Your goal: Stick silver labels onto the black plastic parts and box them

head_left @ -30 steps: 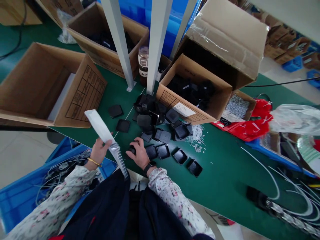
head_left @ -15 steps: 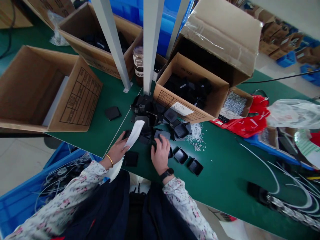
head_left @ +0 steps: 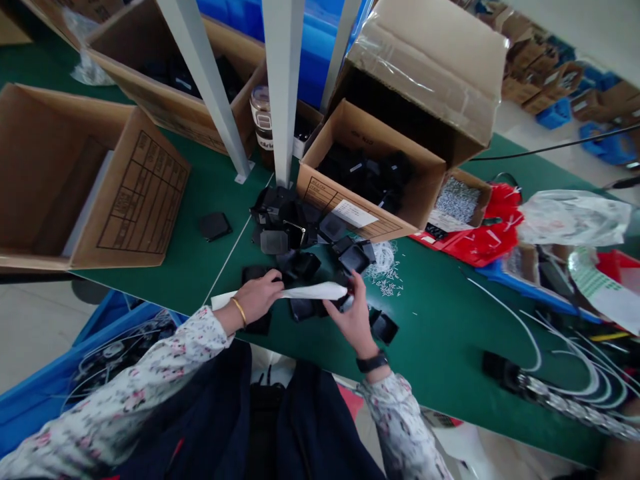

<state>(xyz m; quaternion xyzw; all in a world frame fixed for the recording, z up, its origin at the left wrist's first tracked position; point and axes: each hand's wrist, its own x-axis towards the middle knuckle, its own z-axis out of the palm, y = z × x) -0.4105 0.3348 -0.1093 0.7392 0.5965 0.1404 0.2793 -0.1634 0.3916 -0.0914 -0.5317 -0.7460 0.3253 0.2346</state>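
Note:
A long white strip (head_left: 315,291), cloth or paper, stretches between my two hands above the table. My left hand (head_left: 259,298) is closed on its left part, and the tail hangs out past the wrist. My right hand (head_left: 356,319) has thumb and fingers curved round the right end; a small dark piece there is partly hidden. Beneath and behind lie square black plastic housings (head_left: 274,241) in a loose pile. One shallow black housing (head_left: 384,327) rests open side up just right of my right hand. A flat black cover (head_left: 215,226) lies apart at the left.
A cardboard box (head_left: 370,193) of black parts stands behind the pile, beside a grey metal post (head_left: 283,93). Another cardboard box (head_left: 145,193) is at the left. Small white pieces (head_left: 387,283), a red bag (head_left: 493,230) and a black-ended cable (head_left: 503,370) lie rightward.
The white strip has swung from upright to level, and my left hand has moved right with it. My right hand has left the housings, shifted right and taken the strip's other end.

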